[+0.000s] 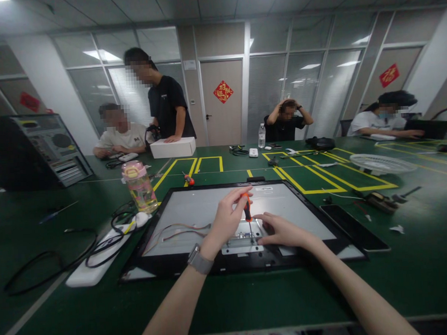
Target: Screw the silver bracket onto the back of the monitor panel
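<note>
On the flat grey panel (191,206), toward its near edge, your left hand (228,214) grips a screwdriver (248,211) over a metal bracket (235,247); your right hand (282,229) has parted fingers.

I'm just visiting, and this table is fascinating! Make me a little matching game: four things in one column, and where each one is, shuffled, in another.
Things
1. orange-and-black screwdriver
2. watch
3. white box
4. pink-lidded bottle

Places
A. under a standing person's hand
B. on the table, left of the flat panel
C. held in the left hand
D. worn on the left wrist

Pairs: 1-C, 2-D, 3-A, 4-B.
</note>
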Available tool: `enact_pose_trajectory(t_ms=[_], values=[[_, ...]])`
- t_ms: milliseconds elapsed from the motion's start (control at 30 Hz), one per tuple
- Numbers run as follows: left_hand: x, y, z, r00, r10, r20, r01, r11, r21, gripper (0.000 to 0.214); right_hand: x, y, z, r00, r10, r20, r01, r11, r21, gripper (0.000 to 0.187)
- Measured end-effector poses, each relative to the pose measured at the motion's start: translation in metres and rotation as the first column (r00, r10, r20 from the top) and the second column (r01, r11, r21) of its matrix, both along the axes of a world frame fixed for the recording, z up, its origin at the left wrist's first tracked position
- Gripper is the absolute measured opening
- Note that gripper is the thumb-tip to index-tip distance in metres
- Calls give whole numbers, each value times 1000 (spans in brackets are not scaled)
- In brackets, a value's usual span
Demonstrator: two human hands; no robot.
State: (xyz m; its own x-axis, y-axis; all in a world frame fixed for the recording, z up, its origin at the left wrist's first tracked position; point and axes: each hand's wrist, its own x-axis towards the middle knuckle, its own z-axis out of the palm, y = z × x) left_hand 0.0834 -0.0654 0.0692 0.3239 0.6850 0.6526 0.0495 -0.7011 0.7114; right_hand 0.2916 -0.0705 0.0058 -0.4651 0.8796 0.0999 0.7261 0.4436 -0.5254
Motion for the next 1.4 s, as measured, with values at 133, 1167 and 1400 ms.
enact_pose_trajectory(t_ms=[133, 1167, 1400], values=[[0, -3, 0, 989, 146, -23, -144, 987, 76, 22, 0, 0, 0, 1000, -5, -2, 5, 1000, 1, 68], [3, -3, 2, 985, 136, 104, -138, 990, 8, 17, 1, 0, 0, 1000, -8, -16, 7, 1000, -5, 67], [4, -4, 1, 989, 58, 136, -59, 998, 2, 22, 1, 0, -2, 1000, -7, -10, 7, 1000, -1, 67]])
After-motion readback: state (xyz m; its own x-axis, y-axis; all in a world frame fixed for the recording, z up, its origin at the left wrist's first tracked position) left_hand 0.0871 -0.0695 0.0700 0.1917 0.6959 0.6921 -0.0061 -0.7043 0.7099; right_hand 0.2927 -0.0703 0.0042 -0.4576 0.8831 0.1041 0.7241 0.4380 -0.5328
